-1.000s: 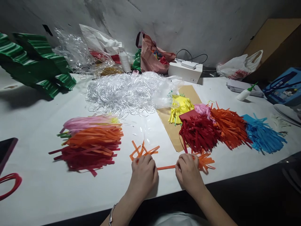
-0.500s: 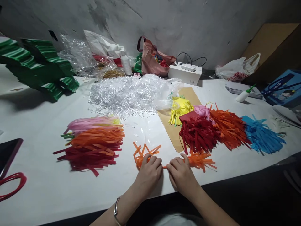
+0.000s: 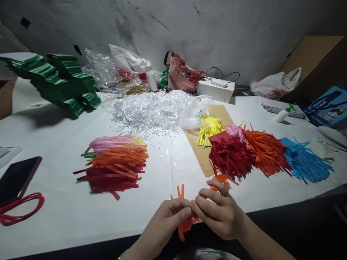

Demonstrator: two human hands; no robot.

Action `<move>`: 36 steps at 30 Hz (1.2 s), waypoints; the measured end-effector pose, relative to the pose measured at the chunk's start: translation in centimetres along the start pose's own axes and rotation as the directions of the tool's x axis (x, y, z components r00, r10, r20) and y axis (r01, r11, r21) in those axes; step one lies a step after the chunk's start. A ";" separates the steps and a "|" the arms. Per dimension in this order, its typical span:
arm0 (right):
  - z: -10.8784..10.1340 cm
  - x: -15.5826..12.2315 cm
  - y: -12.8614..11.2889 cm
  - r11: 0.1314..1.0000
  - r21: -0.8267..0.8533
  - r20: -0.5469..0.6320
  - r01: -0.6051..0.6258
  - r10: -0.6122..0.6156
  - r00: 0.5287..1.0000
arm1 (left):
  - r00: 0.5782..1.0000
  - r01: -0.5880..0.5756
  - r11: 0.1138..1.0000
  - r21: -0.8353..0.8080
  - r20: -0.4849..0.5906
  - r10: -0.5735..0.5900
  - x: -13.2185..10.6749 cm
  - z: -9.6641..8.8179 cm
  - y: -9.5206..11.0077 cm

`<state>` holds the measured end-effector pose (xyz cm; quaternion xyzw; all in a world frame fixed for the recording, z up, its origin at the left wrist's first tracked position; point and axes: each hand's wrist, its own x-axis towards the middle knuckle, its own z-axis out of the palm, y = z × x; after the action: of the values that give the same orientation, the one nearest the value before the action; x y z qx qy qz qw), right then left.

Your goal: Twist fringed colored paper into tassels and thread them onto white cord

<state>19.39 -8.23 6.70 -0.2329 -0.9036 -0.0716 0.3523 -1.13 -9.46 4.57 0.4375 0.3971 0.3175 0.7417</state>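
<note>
Near the table's front edge, my left hand (image 3: pixel 173 216) pinches an orange paper tassel (image 3: pixel 184 228), whose strips hang below the thumb and stick up above the fingers. My right hand (image 3: pixel 219 209) meets it from the right, thumb and forefinger closed at the same spot. More orange fringe (image 3: pixel 221 179) shows behind my right fingers. The twisted middle of the tassel is mostly hidden by my fingertips. To the left lies a pile of fringed strips, with pink (image 3: pixel 108 143), orange (image 3: pixel 121 157) and dark red (image 3: pixel 111 179) layers.
Dark red (image 3: pixel 230 155), orange (image 3: pixel 267 150), blue (image 3: pixel 306 160) and yellow (image 3: pixel 210 128) fringe bundles lie right, some on brown paper (image 3: pixel 199 151). Clear stringy strands (image 3: pixel 159 110) lie behind. A phone (image 3: pixel 20 178), red cord (image 3: pixel 23 207), green cut-out stack (image 3: pixel 62 85) and glue bottle (image 3: pixel 284 113) are around.
Both hands have drawn closer together and toward me, lifting the orange tassel from the table. Its stretched-out ends are now folded nearer each other. The view has shifted slightly.
</note>
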 end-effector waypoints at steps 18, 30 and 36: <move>1.5 0.9 -3.1 0.824 0.390 -0.153 -0.412 0.499 0.853 | 0.891 -0.377 0.913 -0.155 -0.330 0.312 0.9 1.6 -1.4; 2.7 0.2 -1.6 0.828 0.361 -0.143 -0.428 0.503 0.852 | 0.751 -0.528 0.648 0.549 -0.053 0.658 0.8 -0.2 0.8; 3.2 -1.4 1.0 0.748 0.456 0.045 -0.482 0.521 0.852 | 0.824 -0.467 0.741 0.482 -0.066 0.562 3.1 -0.9 0.6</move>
<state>18.85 -6.92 3.33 -0.3755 -0.7830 0.2274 0.4406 -0.51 -6.30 3.89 0.6524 0.3966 0.4549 0.4583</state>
